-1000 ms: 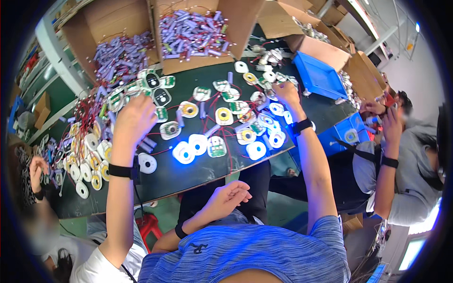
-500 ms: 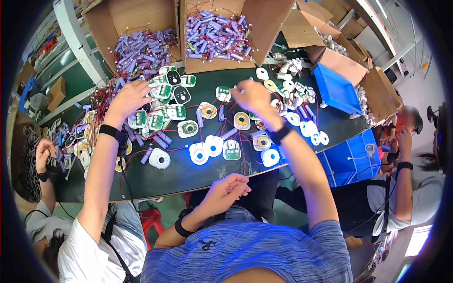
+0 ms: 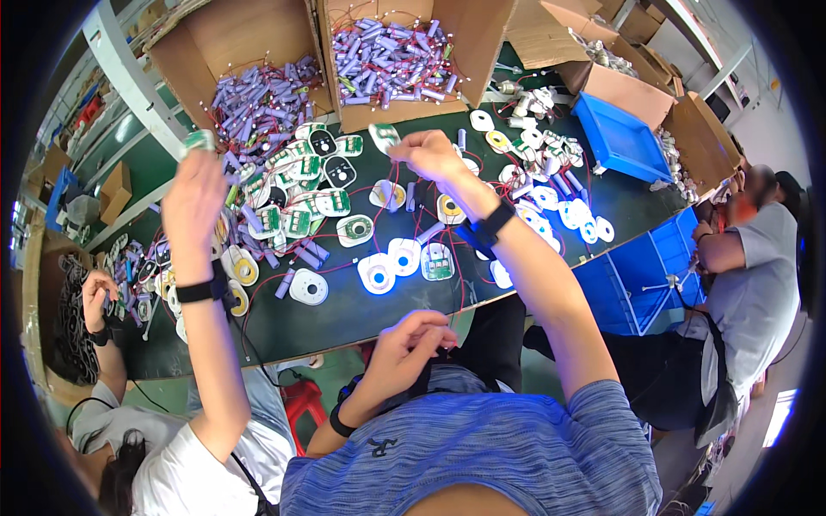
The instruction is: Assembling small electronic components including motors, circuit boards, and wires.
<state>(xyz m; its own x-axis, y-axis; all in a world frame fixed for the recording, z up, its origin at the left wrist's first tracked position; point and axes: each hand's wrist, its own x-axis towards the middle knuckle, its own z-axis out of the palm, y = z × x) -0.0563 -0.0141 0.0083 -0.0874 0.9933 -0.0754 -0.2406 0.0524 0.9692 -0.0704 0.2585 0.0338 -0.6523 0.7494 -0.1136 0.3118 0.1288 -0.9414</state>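
Observation:
My right hand (image 3: 430, 159) is over the middle of the table, its fingers pinched at the edge of a tilted white disc with a green circuit board (image 3: 384, 138). Red wires run down from near these fingers. Close to my body, below the table edge, my left hand (image 3: 409, 348) is closed, thumb against curled fingers; whatever they hold is too small to make out. In front of me lie a pair of white ring-shaped discs (image 3: 377, 273) in bright blue light, another board disc (image 3: 437, 262) and a plain white disc (image 3: 309, 287).
A co-worker's hand (image 3: 194, 202) holds a board disc (image 3: 198, 140) on my left, beside a heap of board discs (image 3: 297, 163). Cardboard boxes (image 3: 323, 60) of purple wired cells stand behind. Blue trays (image 3: 624, 159) are at the right. Another person's hand (image 3: 97, 297) is far left.
My right hand has moved left and away from me, and the board disc has shifted with it and tilted. A co-worker's hand has drawn left from the heap with a board disc. My left hand stays low.

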